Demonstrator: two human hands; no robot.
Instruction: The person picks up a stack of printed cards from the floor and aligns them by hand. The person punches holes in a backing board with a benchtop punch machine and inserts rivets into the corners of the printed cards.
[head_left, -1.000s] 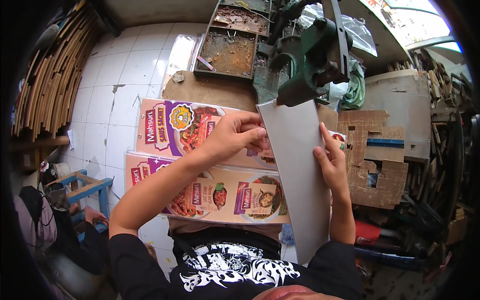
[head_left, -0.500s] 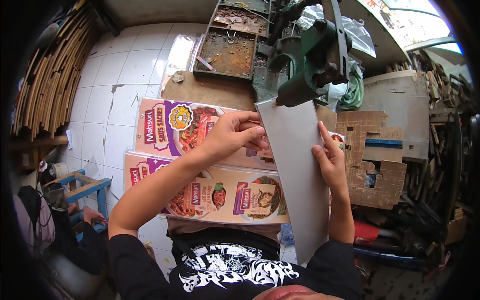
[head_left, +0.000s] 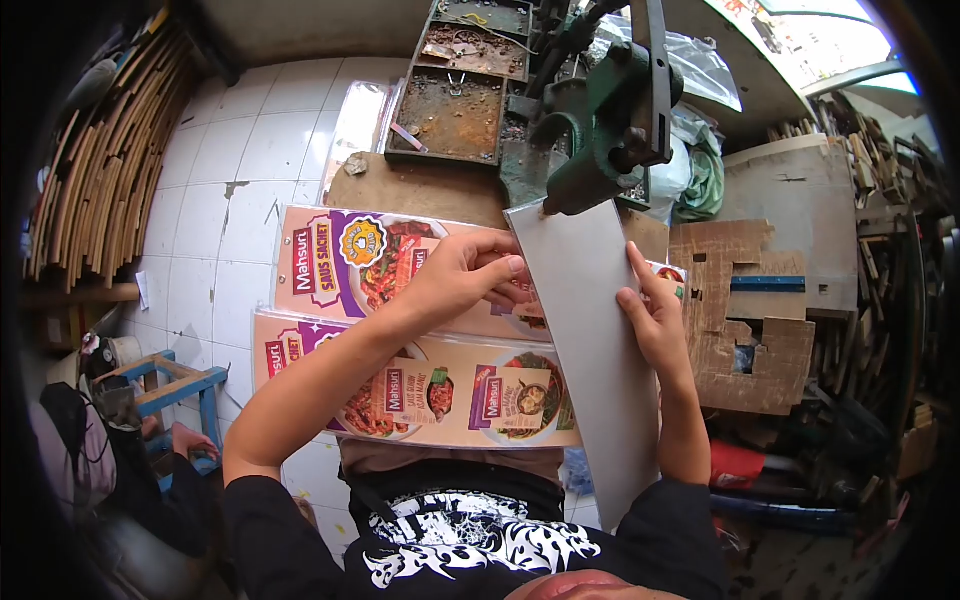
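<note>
A long, blank grey panel [head_left: 585, 330] lies aslant in front of me, its far end beneath the head of a green hand press [head_left: 590, 160]. At the panel's left edge, my left hand [head_left: 475, 275] has its fingers curled, with thumb and index finger close together against the edge. My right hand [head_left: 655, 325] grips the right edge, thumb on the upper face and index finger stretched along the side. Beneath my left arm are two printed "Mahsuri" sachet boards, an upper board [head_left: 345, 290] and a lower board [head_left: 460, 425]. The panel covers their right parts.
Behind the boards is a brown wooden surface [head_left: 420, 190]. A rusty compartment tray [head_left: 455, 115] stands left of the press. Cut cardboard [head_left: 740, 370] lies on the right. Stacked strips [head_left: 110, 150] and a blue stool [head_left: 180, 390] are at left, near another person's foot.
The view has shifted slightly. My hands and the panel keep almost the same pose, with the panel's far end still under the press head.
</note>
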